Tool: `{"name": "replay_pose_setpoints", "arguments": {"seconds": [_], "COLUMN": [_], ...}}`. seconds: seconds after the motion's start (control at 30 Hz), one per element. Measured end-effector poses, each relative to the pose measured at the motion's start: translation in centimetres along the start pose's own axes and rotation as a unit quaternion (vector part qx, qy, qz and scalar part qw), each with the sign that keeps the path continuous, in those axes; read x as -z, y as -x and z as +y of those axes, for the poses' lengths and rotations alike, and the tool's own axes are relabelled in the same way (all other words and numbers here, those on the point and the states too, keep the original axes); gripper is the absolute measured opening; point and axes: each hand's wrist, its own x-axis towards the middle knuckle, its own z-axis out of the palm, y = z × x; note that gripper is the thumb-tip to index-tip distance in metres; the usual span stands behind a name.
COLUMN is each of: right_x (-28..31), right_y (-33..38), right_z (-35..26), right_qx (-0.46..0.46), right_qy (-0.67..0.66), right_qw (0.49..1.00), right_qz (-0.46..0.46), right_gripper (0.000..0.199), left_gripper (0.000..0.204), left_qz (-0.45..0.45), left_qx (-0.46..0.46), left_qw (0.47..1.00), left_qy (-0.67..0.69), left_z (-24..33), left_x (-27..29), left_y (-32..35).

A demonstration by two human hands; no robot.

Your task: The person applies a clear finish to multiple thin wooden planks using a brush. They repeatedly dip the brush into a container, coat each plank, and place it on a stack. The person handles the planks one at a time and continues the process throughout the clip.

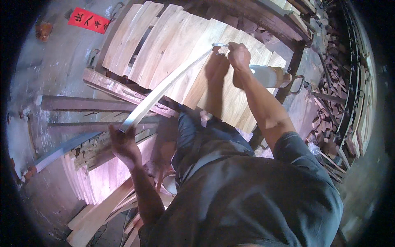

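Observation:
My left hand point(125, 146) is closed round the near end of a long pale wooden strip point(164, 90), which slants up and to the right over a row of boards. Near the strip's far end, my right hand point(239, 55) pinches a small thin tool with a pale bluish tip point(219, 44); its exact kind is unclear. The tip is at or very close to the strip, and I cannot tell whether they touch. Beside my right forearm, partly hidden by it, is a whitish container point(265, 76) with brownish ends. Light-coloured boards point(177, 49) lie side by side under both.
Dark bars point(90, 103) jut out at the left, above stacked planks point(98, 177). A metal frame with a handle point(297, 84) borders the boards on the right. Wood offcuts point(325, 119) are heaped farther right. A red paper strip point(88, 20) is at the upper left.

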Motion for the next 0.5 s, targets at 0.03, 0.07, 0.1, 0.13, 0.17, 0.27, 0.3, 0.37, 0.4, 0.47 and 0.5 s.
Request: {"name": "replay_pose_setpoints", "arguments": {"seconds": [0.03, 0.07, 0.1, 0.13, 0.17, 0.27, 0.3, 0.37, 0.4, 0.47, 0.5], "right_x": [-0.1, 0.6, 1.3, 2.2, 2.6, 4.8, 5.8, 8.0, 9.3, 13.0, 13.9], "right_y": [-0.2, 0.0, 0.6, 1.5, 2.3, 4.1, 4.4, 5.1, 5.4, 5.6, 6.3], "right_z": [0.3, -0.6, -1.6, -2.5, -2.8, -3.6, -3.8, -3.1, -2.8, -3.4, -2.2], "right_qx": [-0.009, -0.007, -0.005, -0.004, 0.012, 0.003, -0.009, 0.042, -0.03, -0.027, -0.019], "right_qy": [0.001, -0.009, -0.019, -0.028, -0.051, -0.012, -0.004, 0.029, -0.041, 0.16, 0.146], "right_qw": [1.0, 1.0, 1.0, 0.999, 0.998, 0.999, 0.999, 0.997, 0.996, 0.983, 0.989], "right_qz": [0.004, -0.003, -0.009, -0.016, -0.023, -0.047, -0.052, -0.049, -0.07, -0.083, -0.018], "right_gripper": [0.021, 0.021, 0.02, 0.02, 0.02, 0.021, 0.021, 0.023, 0.023, 0.024, 0.024], "left_gripper": [0.068, 0.068, 0.066, 0.065, 0.063, 0.046, 0.042, 0.039, 0.037, 0.037, 0.038], "left_qz": [-0.006, -0.008, -0.015, -0.022, -0.033, -0.03, -0.02, -0.038, -0.043, -0.002, 0.018], "left_qx": [-0.011, -0.02, -0.014, -0.01, 0.007, 0.018, 0.016, -0.082, -0.13, 0.135, 0.252], "left_qw": [1.0, 0.999, 0.999, 0.999, 0.999, 0.999, 0.998, 0.995, 0.99, 0.932, 0.826], "left_qy": [-0.021, -0.044, -0.035, -0.024, 0.02, -0.021, -0.064, -0.039, -0.027, 0.336, 0.504], "left_z": [0.1, 0.1, 0.2, 0.4, 0.5, 1.5, 1.7, -3.4, -5.4, -2.2, -0.8], "left_x": [-0.2, 0.0, 0.1, 0.2, 0.2, 0.2, 0.1, -1.1, -1.4, -2.1, -2.5], "left_y": [-0.3, -0.4, -0.5, -0.7, -1.0, -1.7, -2.0, -1.7, -1.7, -2.2, -2.7]}}
